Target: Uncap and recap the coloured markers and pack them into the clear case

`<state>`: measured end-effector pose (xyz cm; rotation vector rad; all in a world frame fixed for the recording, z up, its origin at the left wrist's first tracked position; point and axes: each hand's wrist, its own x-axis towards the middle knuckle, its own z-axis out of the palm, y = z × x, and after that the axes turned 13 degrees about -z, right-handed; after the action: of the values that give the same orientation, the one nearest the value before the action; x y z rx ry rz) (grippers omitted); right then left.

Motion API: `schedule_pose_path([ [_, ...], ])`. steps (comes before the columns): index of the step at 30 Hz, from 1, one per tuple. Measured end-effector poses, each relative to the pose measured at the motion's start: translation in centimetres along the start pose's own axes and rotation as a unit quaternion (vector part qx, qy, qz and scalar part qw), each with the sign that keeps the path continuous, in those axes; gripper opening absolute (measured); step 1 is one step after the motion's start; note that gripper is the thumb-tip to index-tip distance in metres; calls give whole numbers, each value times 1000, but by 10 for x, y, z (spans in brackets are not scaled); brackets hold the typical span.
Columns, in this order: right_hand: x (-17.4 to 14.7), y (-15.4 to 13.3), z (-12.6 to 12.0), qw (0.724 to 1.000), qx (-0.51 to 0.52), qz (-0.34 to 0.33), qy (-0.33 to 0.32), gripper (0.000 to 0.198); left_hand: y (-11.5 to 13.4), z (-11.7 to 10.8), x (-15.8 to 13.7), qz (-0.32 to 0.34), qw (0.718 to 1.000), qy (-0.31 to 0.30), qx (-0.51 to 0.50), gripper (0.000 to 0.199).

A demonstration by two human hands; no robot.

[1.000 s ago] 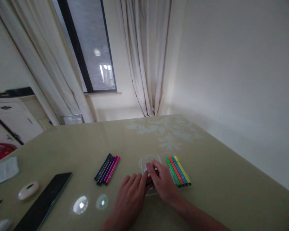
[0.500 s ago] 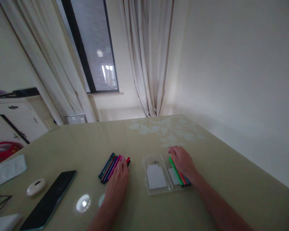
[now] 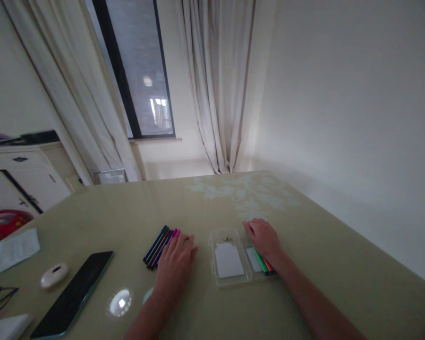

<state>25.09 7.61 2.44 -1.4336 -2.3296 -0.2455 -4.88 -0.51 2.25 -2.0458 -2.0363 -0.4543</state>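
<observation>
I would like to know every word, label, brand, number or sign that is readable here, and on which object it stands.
No text is readable.
Clear plastic case: dark mark just beyond the white insert, too blurred to read.
Markers: any lettering is too small to read.

The left hand and right hand were both bare, as were the wrists. The left forearm was slim and smooth in outline, narrowing toward the wrist. The right forearm, of similar build, showed a longer uncovered stretch with an even taper. The fingers of the left hand were slender; nails and finer detail were too blurred to make out. Both forearms were cut off by the view's lower edge.
</observation>
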Motion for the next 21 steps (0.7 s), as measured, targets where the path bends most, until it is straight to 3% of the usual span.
schedule_pose_path([
  [3,1,-1,0,1000,9,-4,-10,42,13,5,-9,149,980,-46,-119,45],
  [5,1,-1,0,1000,21,-3,-11,42,20,6,-16,201,964,-86,-149,56],
  [11,4,1,4,992,120,30,36,42,23,7,-19,187,962,-135,-149,55],
  [17,6,4,-2,947,282,78,132,46,21,4,-17,181,962,-142,-145,54],
  [21,6,9,-12,918,381,48,102,55,21,4,-18,181,962,-135,-152,53],
])
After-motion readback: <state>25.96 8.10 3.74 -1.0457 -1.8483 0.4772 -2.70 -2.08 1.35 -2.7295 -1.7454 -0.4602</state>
